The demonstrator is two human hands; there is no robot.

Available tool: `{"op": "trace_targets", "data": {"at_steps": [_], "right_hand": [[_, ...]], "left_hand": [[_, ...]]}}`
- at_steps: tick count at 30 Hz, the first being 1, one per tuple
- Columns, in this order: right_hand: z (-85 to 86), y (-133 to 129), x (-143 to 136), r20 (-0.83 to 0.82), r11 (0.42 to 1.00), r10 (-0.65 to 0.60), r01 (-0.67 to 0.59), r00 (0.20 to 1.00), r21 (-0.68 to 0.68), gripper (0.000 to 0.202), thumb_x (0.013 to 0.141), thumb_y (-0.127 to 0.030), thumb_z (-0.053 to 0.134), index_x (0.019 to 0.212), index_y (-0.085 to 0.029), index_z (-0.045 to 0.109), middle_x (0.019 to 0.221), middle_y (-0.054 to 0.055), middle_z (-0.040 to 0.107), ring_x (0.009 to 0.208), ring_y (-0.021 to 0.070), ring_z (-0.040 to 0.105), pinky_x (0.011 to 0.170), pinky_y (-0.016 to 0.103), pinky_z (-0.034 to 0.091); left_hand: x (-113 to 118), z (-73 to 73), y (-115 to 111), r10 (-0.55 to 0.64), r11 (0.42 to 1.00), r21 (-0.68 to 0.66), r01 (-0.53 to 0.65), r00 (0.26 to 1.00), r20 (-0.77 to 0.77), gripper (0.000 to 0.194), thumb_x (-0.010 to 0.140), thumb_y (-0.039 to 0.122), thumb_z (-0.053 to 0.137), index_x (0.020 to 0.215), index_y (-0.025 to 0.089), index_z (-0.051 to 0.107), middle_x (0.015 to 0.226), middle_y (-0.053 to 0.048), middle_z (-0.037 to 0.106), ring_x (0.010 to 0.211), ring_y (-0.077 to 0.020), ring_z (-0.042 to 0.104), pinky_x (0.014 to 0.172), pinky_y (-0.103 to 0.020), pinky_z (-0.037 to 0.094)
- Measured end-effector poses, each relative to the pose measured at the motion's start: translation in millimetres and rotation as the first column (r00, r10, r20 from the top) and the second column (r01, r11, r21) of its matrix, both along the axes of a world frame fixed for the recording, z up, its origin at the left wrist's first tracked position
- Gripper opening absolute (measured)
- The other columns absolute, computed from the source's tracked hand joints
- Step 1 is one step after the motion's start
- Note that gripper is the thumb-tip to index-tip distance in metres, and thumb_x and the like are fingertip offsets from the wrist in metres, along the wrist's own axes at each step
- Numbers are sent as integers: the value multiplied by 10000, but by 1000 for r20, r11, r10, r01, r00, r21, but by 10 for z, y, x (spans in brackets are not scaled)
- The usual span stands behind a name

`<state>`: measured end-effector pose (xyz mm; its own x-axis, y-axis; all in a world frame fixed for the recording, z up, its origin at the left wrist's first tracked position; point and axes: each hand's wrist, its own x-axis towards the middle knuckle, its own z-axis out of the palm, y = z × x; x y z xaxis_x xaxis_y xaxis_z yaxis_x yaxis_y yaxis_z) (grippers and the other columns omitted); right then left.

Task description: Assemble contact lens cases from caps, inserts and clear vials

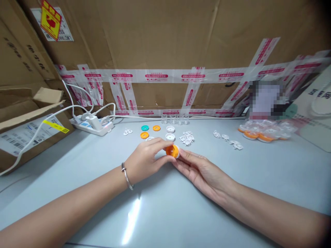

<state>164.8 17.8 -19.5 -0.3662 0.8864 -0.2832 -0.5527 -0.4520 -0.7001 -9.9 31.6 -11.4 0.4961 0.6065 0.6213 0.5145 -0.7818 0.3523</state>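
Between my two hands, above the table, is a small round orange cap (171,151) with a white part along its right side. My left hand (147,156) pinches it from the left with thumb and fingers. From the right, my right hand (198,167) grips the white side, its thumb on top and its fingers below. Just behind lie a teal ring (145,128), an orange ring (156,128), another orange ring (144,135) and white round caps (170,137). A pile of flat white plastic pieces (187,138) sits to their right.
Several clear cups (172,119) stand along the back by the taped cardboard box (160,41). Small white pieces (127,131) lie at left, more white pieces (236,144) at right. Bagged orange-and-white parts (266,132) rest far right. A power strip (95,125) with cables and an open carton (31,127) occupy the left.
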Motion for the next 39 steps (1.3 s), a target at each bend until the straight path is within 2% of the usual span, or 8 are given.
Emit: {"op": "trace_targets", "data": {"at_steps": [6,10,16,21,25,28,34,39], "right_hand": [[-7,14,3,16,1000,1,-1,1000,7,119,772,-147,614,848,-113,699,874,54,694,870,129,628,922,254,469],[-15,19,-2,32,999,9,-10,999,31,101,761,-167,630,817,-130,706,864,44,696,897,137,621,939,265,456],[-16,12,4,18,999,9,-10,1000,46,85,739,-155,647,794,-141,709,868,40,696,949,150,608,968,281,428],[-7,10,1,14,997,12,-13,1000,70,84,739,-164,647,790,-145,711,878,43,700,950,153,609,964,287,430],[-13,-1,-3,31,998,-1,-1,1000,56,93,729,-176,659,801,-145,710,845,32,702,908,140,622,948,276,444],[-16,0,1,37,998,3,-5,999,57,100,727,-189,665,806,-146,711,848,34,703,896,136,626,942,270,446],[-13,22,1,24,998,26,-27,999,51,78,732,-193,664,779,-153,713,874,44,702,907,142,626,936,265,449],[-15,14,0,48,998,20,-23,999,52,89,733,-187,659,792,-145,712,845,41,704,899,135,625,943,262,444]], "left_hand": [[37,-10,-41,64,998,27,-63,998,-7,239,785,252,614,1000,153,579,828,-41,654,740,-144,606,695,-276,506],[42,-4,-56,51,997,53,-46,994,-91,211,821,216,561,1022,153,551,890,-55,644,796,-158,610,728,-299,519],[11,-13,-27,25,975,223,18,982,-188,206,836,143,524,1041,133,538,992,-85,638,887,-167,599,787,-301,507],[-10,-11,-25,31,949,311,51,967,-252,212,858,154,490,1063,133,539,987,-90,639,875,-177,596,748,-314,507],[4,-17,-27,9,974,223,34,982,-188,220,844,154,515,1063,138,532,997,-84,634,909,-167,589,790,-305,502],[21,-33,-24,3,989,147,13,994,-107,227,834,201,542,1055,145,533,933,-71,637,845,-151,597,769,-294,509],[39,-58,-33,36,993,112,-36,999,4,232,795,255,595,989,135,549,796,-56,627,733,-153,591,695,-301,511],[11,-23,-34,-9,995,95,18,995,-102,213,829,184,536,1038,150,531,916,-75,625,844,-163,588,754,-310,503]]}}
